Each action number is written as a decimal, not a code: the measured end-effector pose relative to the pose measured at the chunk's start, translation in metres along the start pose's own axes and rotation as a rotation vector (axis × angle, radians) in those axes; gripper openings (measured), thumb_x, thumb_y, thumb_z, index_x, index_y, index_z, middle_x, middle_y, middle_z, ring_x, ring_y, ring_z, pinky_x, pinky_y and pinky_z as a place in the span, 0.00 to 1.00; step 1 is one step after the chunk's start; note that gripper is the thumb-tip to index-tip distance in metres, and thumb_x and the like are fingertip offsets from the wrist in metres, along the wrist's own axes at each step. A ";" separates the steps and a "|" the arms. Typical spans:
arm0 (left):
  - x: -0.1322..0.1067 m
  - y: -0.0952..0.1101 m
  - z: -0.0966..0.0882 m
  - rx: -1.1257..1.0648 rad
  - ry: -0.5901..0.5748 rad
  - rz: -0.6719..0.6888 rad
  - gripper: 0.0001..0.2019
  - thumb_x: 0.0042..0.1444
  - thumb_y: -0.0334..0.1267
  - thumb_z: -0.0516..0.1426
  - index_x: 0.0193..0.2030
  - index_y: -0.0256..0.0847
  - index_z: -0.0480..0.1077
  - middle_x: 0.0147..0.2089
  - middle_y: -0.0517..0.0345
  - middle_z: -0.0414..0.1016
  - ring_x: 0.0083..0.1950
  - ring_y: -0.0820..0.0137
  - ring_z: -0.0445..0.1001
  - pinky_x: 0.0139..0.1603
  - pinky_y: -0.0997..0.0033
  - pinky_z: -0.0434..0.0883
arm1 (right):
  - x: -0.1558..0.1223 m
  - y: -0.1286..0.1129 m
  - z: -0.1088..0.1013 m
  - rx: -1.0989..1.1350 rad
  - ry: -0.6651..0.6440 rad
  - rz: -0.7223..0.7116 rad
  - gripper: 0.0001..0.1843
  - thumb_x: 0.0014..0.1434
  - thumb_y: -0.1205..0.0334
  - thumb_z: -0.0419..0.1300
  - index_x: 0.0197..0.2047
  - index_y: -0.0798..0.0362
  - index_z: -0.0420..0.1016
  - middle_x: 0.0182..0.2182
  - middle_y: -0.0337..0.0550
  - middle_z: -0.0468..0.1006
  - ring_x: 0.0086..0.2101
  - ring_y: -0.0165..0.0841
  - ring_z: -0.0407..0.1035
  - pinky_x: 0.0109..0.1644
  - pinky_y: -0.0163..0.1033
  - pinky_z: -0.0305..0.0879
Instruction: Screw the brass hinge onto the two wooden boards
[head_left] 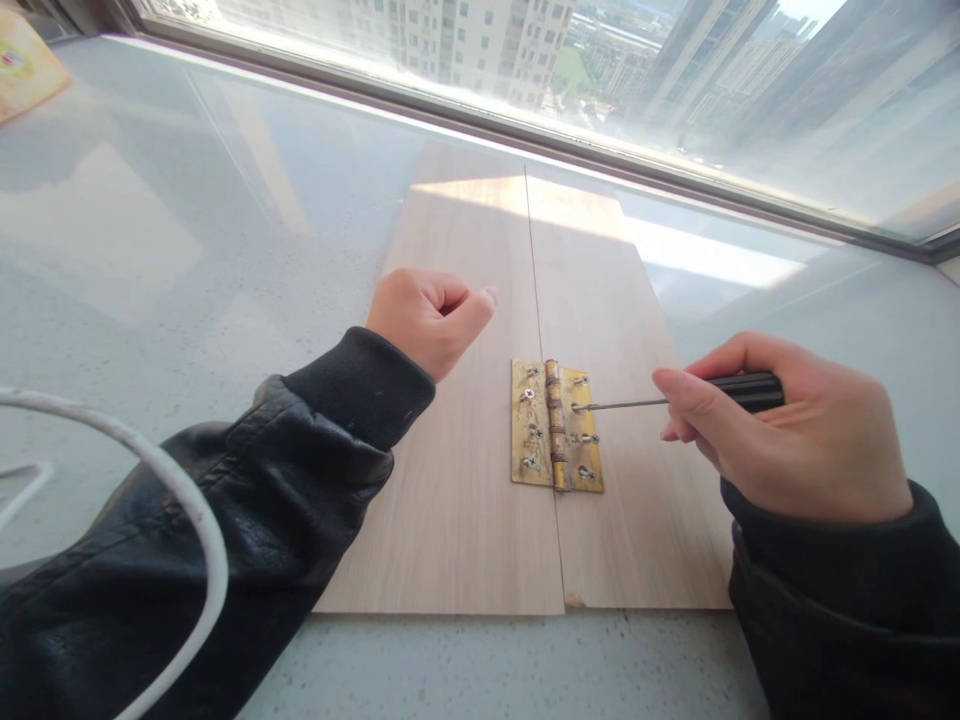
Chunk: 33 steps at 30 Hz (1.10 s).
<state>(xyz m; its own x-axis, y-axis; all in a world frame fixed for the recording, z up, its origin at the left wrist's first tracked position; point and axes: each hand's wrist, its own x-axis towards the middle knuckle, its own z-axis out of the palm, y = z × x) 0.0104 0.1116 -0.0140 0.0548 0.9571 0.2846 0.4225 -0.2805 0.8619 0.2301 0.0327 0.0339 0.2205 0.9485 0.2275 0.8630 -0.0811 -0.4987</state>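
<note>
Screwdriver [675,398] gripped by right hand [787,430] fingers, tip on hinge [556,425] screw.

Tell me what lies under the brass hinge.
The brass hinge lies across the seam between two wooden boards, one leaf screwed to each. The seam beneath its knuckle is covered. The right hand holds a screwdriver at one screw.
</note>
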 end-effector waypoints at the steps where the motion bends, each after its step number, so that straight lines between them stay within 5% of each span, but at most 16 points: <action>1: 0.000 0.000 0.000 -0.001 -0.001 0.002 0.23 0.53 0.35 0.54 0.15 0.41 0.43 0.18 0.66 0.39 0.22 0.79 0.42 0.24 0.70 0.44 | -0.001 -0.001 0.001 0.008 0.001 0.013 0.17 0.53 0.47 0.63 0.24 0.49 0.68 0.14 0.34 0.72 0.14 0.27 0.62 0.20 0.37 0.57; 11: 0.000 0.002 -0.003 0.018 -0.033 -0.044 0.24 0.55 0.36 0.55 0.15 0.42 0.43 0.19 0.66 0.39 0.22 0.78 0.42 0.24 0.68 0.42 | 0.009 0.017 0.003 0.258 0.088 0.217 0.15 0.50 0.51 0.66 0.23 0.50 0.67 0.09 0.32 0.62 0.15 0.30 0.63 0.21 0.36 0.61; 14: 0.000 0.003 -0.004 0.034 -0.041 -0.038 0.24 0.54 0.36 0.54 0.15 0.42 0.43 0.19 0.66 0.39 0.22 0.78 0.43 0.23 0.69 0.42 | 0.016 0.029 0.004 0.275 0.153 0.228 0.13 0.49 0.51 0.67 0.29 0.52 0.73 0.14 0.34 0.69 0.17 0.31 0.67 0.27 0.40 0.67; 18: 0.000 0.003 -0.004 0.063 -0.040 -0.029 0.23 0.54 0.37 0.54 0.15 0.42 0.43 0.18 0.66 0.40 0.22 0.77 0.42 0.22 0.70 0.43 | 0.021 0.042 0.007 0.217 0.063 0.185 0.17 0.50 0.48 0.65 0.37 0.51 0.79 0.24 0.40 0.77 0.23 0.34 0.72 0.36 0.46 0.70; 22: -0.001 0.000 -0.004 0.069 -0.024 -0.007 0.23 0.52 0.38 0.54 0.15 0.42 0.44 0.17 0.66 0.40 0.21 0.77 0.42 0.22 0.69 0.43 | 0.020 0.044 0.013 0.309 0.052 0.162 0.17 0.46 0.50 0.68 0.36 0.52 0.78 0.21 0.37 0.76 0.22 0.32 0.71 0.31 0.42 0.70; 33: -0.003 0.001 -0.002 0.096 -0.012 -0.015 0.23 0.52 0.39 0.54 0.15 0.41 0.44 0.18 0.66 0.40 0.22 0.77 0.43 0.23 0.69 0.43 | 0.015 0.036 0.029 0.552 0.376 0.047 0.11 0.46 0.57 0.69 0.33 0.50 0.76 0.27 0.36 0.76 0.24 0.30 0.68 0.25 0.38 0.62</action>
<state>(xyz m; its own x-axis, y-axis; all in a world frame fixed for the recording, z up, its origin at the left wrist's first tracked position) 0.0092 0.1081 -0.0135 0.0588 0.9621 0.2664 0.5081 -0.2586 0.8216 0.2510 0.0529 -0.0047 0.4821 0.7684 0.4208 0.5112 0.1434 -0.8474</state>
